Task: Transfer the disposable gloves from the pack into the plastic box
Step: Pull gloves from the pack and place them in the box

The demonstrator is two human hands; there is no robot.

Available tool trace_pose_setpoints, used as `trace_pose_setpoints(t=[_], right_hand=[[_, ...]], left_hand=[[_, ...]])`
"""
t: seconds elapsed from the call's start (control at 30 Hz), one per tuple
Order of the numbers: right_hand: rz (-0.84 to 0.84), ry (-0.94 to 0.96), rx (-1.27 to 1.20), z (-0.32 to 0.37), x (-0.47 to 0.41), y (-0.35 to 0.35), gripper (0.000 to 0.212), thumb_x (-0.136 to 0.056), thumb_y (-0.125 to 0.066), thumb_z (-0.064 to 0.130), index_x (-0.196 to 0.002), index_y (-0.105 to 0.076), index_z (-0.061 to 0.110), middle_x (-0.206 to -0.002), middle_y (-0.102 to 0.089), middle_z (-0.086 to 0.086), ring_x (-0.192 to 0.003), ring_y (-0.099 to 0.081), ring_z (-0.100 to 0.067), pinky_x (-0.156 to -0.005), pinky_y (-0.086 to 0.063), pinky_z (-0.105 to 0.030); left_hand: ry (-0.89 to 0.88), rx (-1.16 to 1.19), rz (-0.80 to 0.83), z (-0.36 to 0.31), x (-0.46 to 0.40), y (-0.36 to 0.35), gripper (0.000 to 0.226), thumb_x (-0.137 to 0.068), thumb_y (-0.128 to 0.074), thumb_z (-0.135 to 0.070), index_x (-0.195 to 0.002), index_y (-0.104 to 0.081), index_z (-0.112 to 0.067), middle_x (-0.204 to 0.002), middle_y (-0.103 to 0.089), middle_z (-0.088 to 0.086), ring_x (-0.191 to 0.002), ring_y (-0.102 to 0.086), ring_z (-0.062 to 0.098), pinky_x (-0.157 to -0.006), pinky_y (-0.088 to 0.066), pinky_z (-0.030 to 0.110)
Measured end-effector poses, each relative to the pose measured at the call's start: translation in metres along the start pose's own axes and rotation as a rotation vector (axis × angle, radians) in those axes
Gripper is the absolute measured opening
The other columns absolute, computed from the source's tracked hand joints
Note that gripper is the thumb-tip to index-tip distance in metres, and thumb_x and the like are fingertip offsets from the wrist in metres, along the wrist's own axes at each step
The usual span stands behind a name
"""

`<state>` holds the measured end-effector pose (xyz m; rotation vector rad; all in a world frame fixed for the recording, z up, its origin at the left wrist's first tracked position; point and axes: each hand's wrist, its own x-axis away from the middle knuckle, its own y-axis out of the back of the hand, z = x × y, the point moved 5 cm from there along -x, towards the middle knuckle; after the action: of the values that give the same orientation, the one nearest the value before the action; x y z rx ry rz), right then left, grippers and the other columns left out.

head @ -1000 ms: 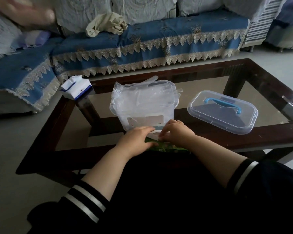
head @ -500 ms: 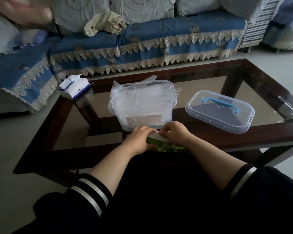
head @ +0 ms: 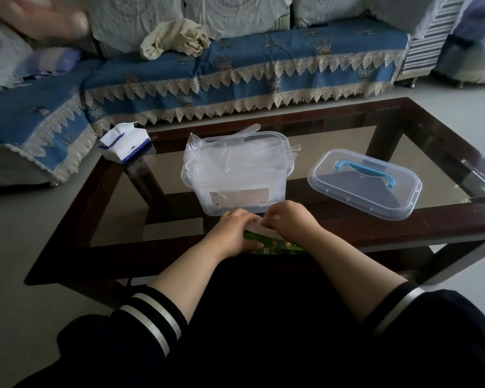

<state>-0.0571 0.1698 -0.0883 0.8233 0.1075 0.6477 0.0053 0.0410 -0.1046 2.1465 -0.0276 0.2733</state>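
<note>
A clear plastic box (head: 237, 191) stands on the glass table, stuffed with clear disposable gloves (head: 224, 161) that spill over its rim. In front of it, at the table's near edge, lies the green glove pack (head: 266, 243). My left hand (head: 232, 229) holds the pack's left end, fingers curled over it. My right hand (head: 288, 218) pinches a thin white-clear glove (head: 256, 228) sticking out of the pack's top. Most of the pack is hidden under both hands.
The box's clear lid (head: 364, 183) with a blue handle lies flat to the right. A white and blue tissue pack (head: 125, 147) sits at the table's far left corner. The dark wooden table frame (head: 403, 228) surrounds the glass. A blue sofa (head: 235, 71) stands behind.
Both hands have drawn slightly closer together over the pack, and a bit of pale glove now shows between them. The box and lid have not moved.
</note>
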Motion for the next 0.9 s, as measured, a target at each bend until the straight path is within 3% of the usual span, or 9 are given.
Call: trace_pose_setpoints(t=[0.13, 0.23, 0.37, 0.5, 0.6, 0.7, 0.77, 0.83, 0.9], right_hand=[[-0.064, 0.032, -0.279, 0.003, 0.003, 0.01, 0.008, -0.084, -0.071, 0.013, -0.087, -0.075, 0.007, -0.085, -0.071, -0.009, -0.082, -0.063, -0.019, -0.081, -0.049, -0.034], [-0.09, -0.026, -0.87, 0.0, 0.013, 0.029, 0.005, -0.087, -0.065, 0.008, -0.085, -0.069, 0.005, -0.079, -0.066, -0.007, -0.077, -0.058, -0.019, -0.078, -0.048, -0.034], [-0.075, 0.016, -1.288, -0.001, 0.022, 0.055, 0.011, -0.084, -0.059, 0.021, -0.083, -0.066, 0.013, -0.084, -0.065, -0.004, -0.083, -0.06, -0.021, -0.087, -0.048, -0.044], [-0.163, 0.131, -1.497, -0.002, 0.028, 0.075, 0.014, -0.081, -0.059, 0.026, -0.086, -0.067, 0.016, -0.095, -0.064, -0.003, -0.093, -0.058, -0.021, -0.096, -0.042, -0.049], [-0.246, 0.196, -1.504, 0.0, 0.036, 0.085, 0.011, -0.072, -0.069, 0.03, -0.075, -0.072, 0.02, -0.087, -0.066, 0.001, -0.087, -0.061, -0.016, -0.091, -0.046, -0.041], [-0.353, 0.245, -1.427, 0.005, 0.043, 0.09, 0.015, -0.067, -0.071, 0.029, -0.074, -0.071, 0.016, -0.075, -0.067, 0.005, -0.075, -0.064, -0.009, -0.077, -0.054, -0.03], [-0.406, 0.285, -1.337, 0.007, 0.046, 0.091, 0.012, -0.073, -0.066, 0.021, -0.079, -0.068, 0.011, -0.072, -0.068, 0.006, -0.07, -0.064, -0.007, -0.069, -0.056, -0.024], [-0.427, 0.358, -1.199, 0.013, 0.048, 0.09, 0.009, -0.076, -0.064, 0.018, -0.08, -0.071, 0.016, -0.079, -0.068, 0.003, -0.075, -0.065, -0.01, -0.071, -0.057, -0.025], [-0.466, 0.43, -0.992, 0.018, 0.049, 0.088, 0.008, -0.078, -0.065, 0.017, -0.083, -0.071, 0.017, -0.093, -0.066, -0.003, -0.088, -0.064, -0.012, -0.082, -0.057, -0.03]], left_hand=[[0.0, -0.003, -0.015, 0.001, 0.0, -0.001, 0.057, -0.076, -0.081, -0.031, -0.128, -0.058, -0.026, -0.129, -0.049, -0.003, -0.124, -0.038, 0.017, -0.109, -0.035, 0.039], [-0.014, 0.021, -0.036, 0.004, -0.002, -0.002, 0.052, -0.072, -0.081, -0.034, -0.119, -0.062, -0.025, -0.126, -0.054, -0.002, -0.124, -0.047, 0.021, -0.104, -0.042, 0.042], [-0.003, -0.08, -0.02, 0.0, -0.003, -0.002, 0.044, -0.08, -0.075, -0.036, -0.121, -0.061, -0.03, -0.125, -0.053, -0.002, -0.121, -0.046, 0.021, -0.105, -0.04, 0.043], [-0.009, -0.274, -0.039, -0.008, 0.001, -0.002, 0.062, -0.083, -0.07, -0.044, -0.138, -0.046, -0.028, -0.137, -0.046, -0.002, -0.131, -0.038, 0.024, -0.108, -0.035, 0.048], [-0.003, -0.45, -0.085, -0.02, 0.013, 0.01, 0.067, -0.085, -0.065, -0.053, -0.142, -0.042, -0.027, -0.14, -0.048, -0.004, -0.13, -0.044, 0.021, -0.104, -0.037, 0.04], [-0.106, -0.16, -0.504, -0.048, 0.039, 0.045, 0.037, -0.092, -0.054, -0.054, -0.095, -0.066, -0.019, -0.081, -0.064, -0.007, -0.077, -0.063, 0.014, -0.062, -0.043, 0.028], [-0.19, 0.183, -0.804, -0.065, 0.062, 0.073, 0.058, -0.092, -0.038, -0.066, -0.07, -0.06, -0.017, -0.057, -0.057, -0.005, -0.052, -0.057, 0.011, -0.051, -0.045, 0.032], [-0.178, 0.51, -0.74, -0.079, 0.061, 0.096, 0.081, -0.076, -0.017, -0.088, -0.071, -0.063, -0.021, -0.067, -0.067, -0.002, -0.064, -0.065, 0.01, -0.063, -0.054, 0.025], [-0.126, 0.618, -0.486, -0.095, 0.044, 0.11, 0.102, -0.055, -0.009, -0.097, -0.086, -0.07, -0.021, -0.086, -0.073, -0.002, -0.085, -0.069, 0.011, -0.077, -0.053, 0.022]])
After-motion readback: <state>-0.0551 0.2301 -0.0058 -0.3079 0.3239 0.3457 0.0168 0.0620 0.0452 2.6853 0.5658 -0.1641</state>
